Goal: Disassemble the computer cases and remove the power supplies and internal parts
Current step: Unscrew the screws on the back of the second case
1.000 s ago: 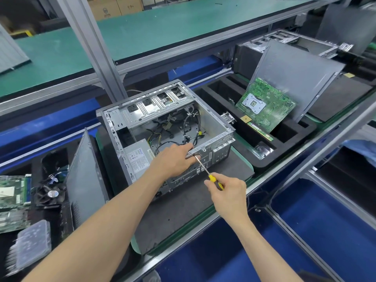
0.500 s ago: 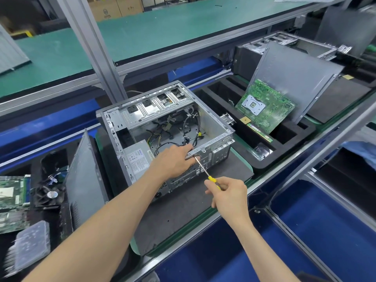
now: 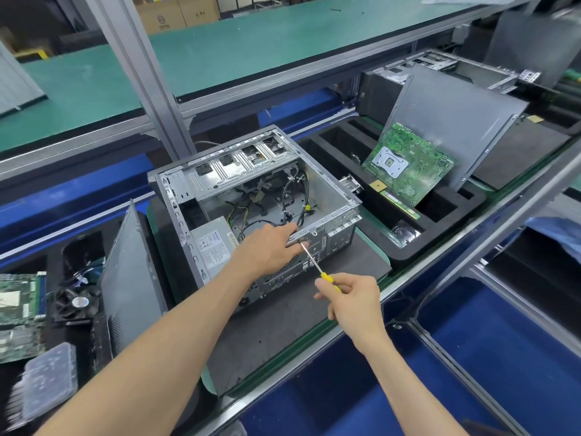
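An open grey computer case (image 3: 336, 196) lies on its side on a dark mat (image 3: 283, 325), its inside showing loose cables (image 3: 292, 196) and a silver power supply (image 3: 213, 247) at the near left. My left hand (image 3: 267, 250) rests on the case's near top rail, fingers curled over the edge. My right hand (image 3: 352, 303) grips a yellow-handled screwdriver (image 3: 317, 269). Its tip touches the case's rear panel just below my left fingers.
A black foam tray (image 3: 440, 228) to the right holds a green motherboard (image 3: 408, 162) leaning on a grey side panel (image 3: 452, 121). Another panel (image 3: 132, 272) stands at the left beside a fan (image 3: 75, 303) and boards. A second case (image 3: 440, 67) stands far right. Aluminium frame post (image 3: 141, 67) rises behind.
My right hand has shifted slightly down and right with the screwdriver, turning it. My left hand and the case stay put.
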A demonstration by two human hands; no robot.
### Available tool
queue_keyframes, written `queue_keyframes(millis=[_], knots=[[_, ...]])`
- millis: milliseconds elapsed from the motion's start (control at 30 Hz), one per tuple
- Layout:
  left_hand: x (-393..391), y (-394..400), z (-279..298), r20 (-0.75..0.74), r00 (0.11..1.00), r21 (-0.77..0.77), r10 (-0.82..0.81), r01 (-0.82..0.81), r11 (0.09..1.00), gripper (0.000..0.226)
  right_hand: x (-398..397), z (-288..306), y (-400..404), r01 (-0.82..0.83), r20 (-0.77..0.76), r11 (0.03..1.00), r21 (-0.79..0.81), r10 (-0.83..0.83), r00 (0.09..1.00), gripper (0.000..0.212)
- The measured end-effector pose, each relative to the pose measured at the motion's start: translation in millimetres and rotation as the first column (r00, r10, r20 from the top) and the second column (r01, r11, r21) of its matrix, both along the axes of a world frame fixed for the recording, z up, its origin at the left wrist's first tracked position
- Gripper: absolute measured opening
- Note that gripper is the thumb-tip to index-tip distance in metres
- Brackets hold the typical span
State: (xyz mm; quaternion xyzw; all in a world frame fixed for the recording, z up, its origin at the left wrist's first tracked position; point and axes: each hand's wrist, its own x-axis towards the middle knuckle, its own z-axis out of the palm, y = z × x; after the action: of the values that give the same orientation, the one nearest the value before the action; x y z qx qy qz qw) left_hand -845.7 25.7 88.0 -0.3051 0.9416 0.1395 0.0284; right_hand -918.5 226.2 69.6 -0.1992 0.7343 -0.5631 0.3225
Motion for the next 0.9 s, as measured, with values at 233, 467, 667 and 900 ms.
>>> queue_keyframes(millis=[233, 467, 667, 900], knots=[[0, 1, 1, 0.007, 1.0, -0.008, -0.008, 0.009, 1.0, 0.035, -4, 2, -3, -0.021, -0.036, 0.996, 0.082, 0.024, 0.999, 0.038], [7, 7, 2, -0.13, 0.99, -0.06, -0.051, 0.043, 0.997, 0.027, -2, -1, 2, -0.004, -0.084, 0.998, 0.07, 0.01, 0.996, 0.023], [14, 14, 5, -0.257, 0.946, -0.129, -0.196, 0.168, 0.977, 0.022, -3, 4, -1, -0.016, -0.055, 0.996, 0.083, 0.021, 0.998, 0.021], [16, 12, 2, -0.218, 0.947, -0.136, -0.234, 0.208, 0.969, 0.008, -2, 3, 2, -0.021, -0.029, 0.998, 0.063, 0.023, 0.999, 0.018]])
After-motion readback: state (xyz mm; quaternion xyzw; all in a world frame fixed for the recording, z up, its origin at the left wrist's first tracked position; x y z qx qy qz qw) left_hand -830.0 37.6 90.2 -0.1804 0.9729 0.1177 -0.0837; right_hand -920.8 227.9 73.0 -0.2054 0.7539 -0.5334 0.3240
